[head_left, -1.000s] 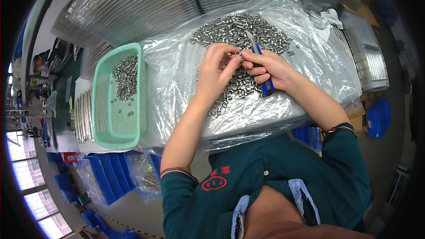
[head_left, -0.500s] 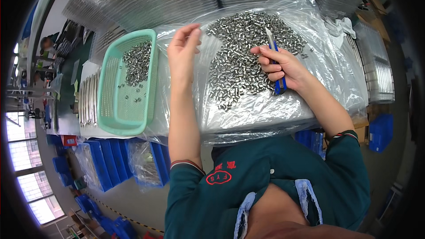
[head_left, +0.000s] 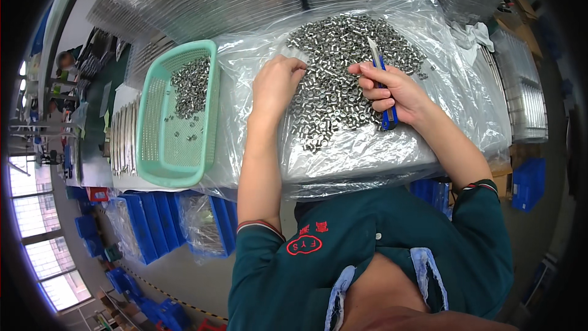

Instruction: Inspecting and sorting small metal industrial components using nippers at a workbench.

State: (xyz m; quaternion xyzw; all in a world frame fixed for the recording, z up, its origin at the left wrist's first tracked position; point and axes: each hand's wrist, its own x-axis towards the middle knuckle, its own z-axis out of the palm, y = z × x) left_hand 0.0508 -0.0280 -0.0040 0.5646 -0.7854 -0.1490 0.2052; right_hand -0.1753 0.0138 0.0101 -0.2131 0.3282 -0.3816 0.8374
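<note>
A wide heap of small shiny metal rings (head_left: 331, 101) lies on clear plastic sheeting (head_left: 245, 147) in front of me. My left hand (head_left: 275, 86) is at the heap's left edge, its fingers curled and drawn together; whether a ring is between the tips cannot be made out. Over the right part of the heap, my right hand (head_left: 395, 92) grips a blue-handled utility knife (head_left: 380, 76), its blade out and pointing away from me. The right thumb and forefinger meet in a pinch, and anything between them is too small to tell.
Left of the heap stands a mint-green plastic basket (head_left: 205, 141) with a smaller lot of rings. Stacked clear plastic trays (head_left: 214, 0) line the back, and more trays (head_left: 520, 98) stand at the right. Blue bins (head_left: 156, 227) sit below the table edge.
My left hand has moved right and slightly toward me, from over the plastic sheeting to the heap's left edge, its fingers curling in. The right hand with the utility knife has barely moved.
</note>
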